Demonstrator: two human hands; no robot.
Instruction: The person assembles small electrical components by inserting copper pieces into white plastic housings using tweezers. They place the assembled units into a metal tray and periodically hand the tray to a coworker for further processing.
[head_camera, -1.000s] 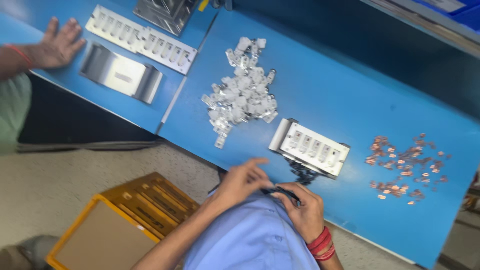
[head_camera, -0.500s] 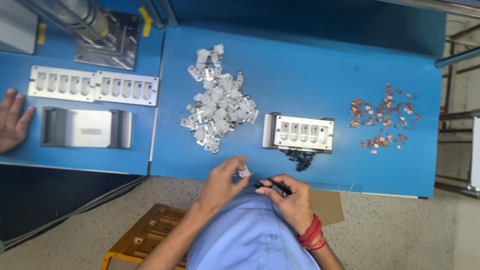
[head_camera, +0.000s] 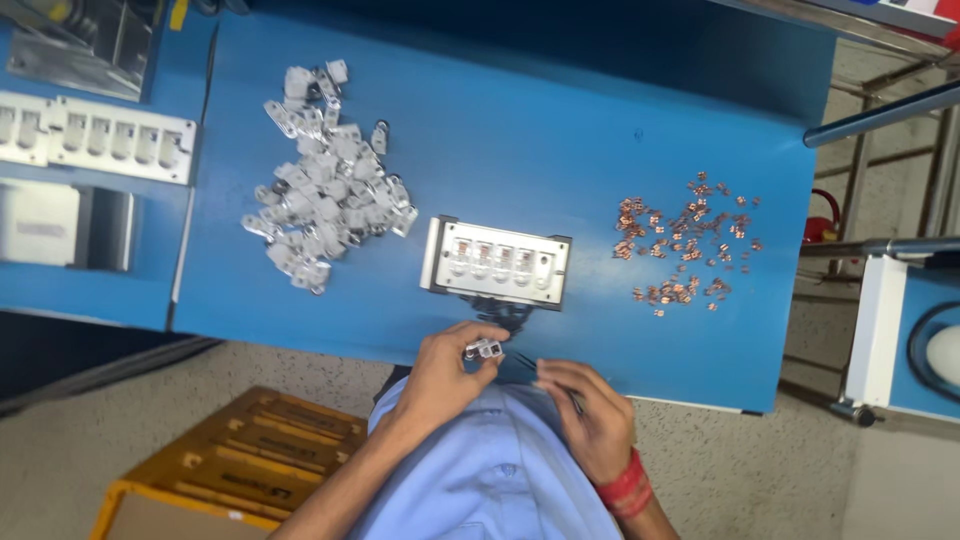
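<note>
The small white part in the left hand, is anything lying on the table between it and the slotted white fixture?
Nothing visible. The small white part, pinched in the left hand, sits just below the slotted fixture; only a small dark clump at the fixture's near edge lies close.

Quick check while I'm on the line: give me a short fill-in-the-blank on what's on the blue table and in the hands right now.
1. The left hand pinches a small ____ clip.
2. The pile of grey metal clips lies to the ____ of the white fixture in the picture.
3. The small scattered copper pieces lie on the ____ table.

Missing words: grey; left; blue
</note>
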